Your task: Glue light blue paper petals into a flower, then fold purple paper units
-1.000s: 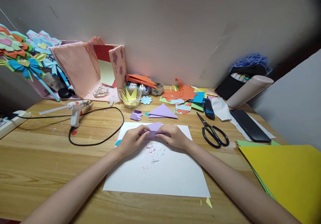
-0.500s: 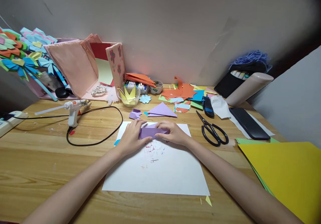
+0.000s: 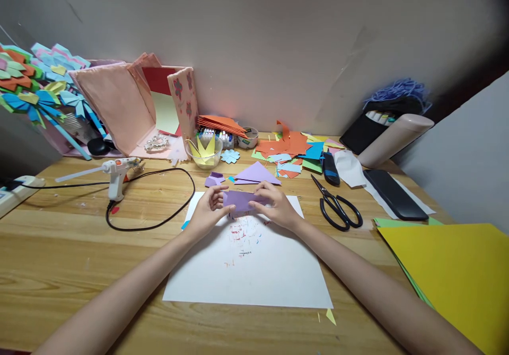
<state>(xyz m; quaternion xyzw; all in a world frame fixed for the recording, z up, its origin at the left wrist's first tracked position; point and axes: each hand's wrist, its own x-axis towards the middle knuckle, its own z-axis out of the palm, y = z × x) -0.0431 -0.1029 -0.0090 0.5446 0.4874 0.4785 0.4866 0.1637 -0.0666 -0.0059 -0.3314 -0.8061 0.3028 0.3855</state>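
A strip of folded purple paper (image 3: 239, 201) is held up between my hands, over the far part of a white sheet (image 3: 246, 275) marked with colour smudges. My left hand (image 3: 209, 207) pinches its left end, thumb in front and fingers curled behind. At the other end, my right hand (image 3: 275, 204) grips it between thumb and fingers. Just beyond lie a purple folded triangle (image 3: 258, 173) and a small purple folded piece (image 3: 214, 179). Black-handled scissors (image 3: 337, 206) rest to the right of the white sheet.
On the left lies a white glue gun (image 3: 116, 179) with its black cord looped on the table. Paper scraps (image 3: 288, 145), a clear bowl (image 3: 204, 155) with yellow folded paper and a tape roll (image 3: 247, 138) line the back. Yellow sheets (image 3: 453, 270) cover the right front, near a black phone (image 3: 395, 195).
Both hands have raised the purple paper slightly off the white sheet and tilted it. My left hand has shifted its fingers from lying over the paper to pinching its left end.
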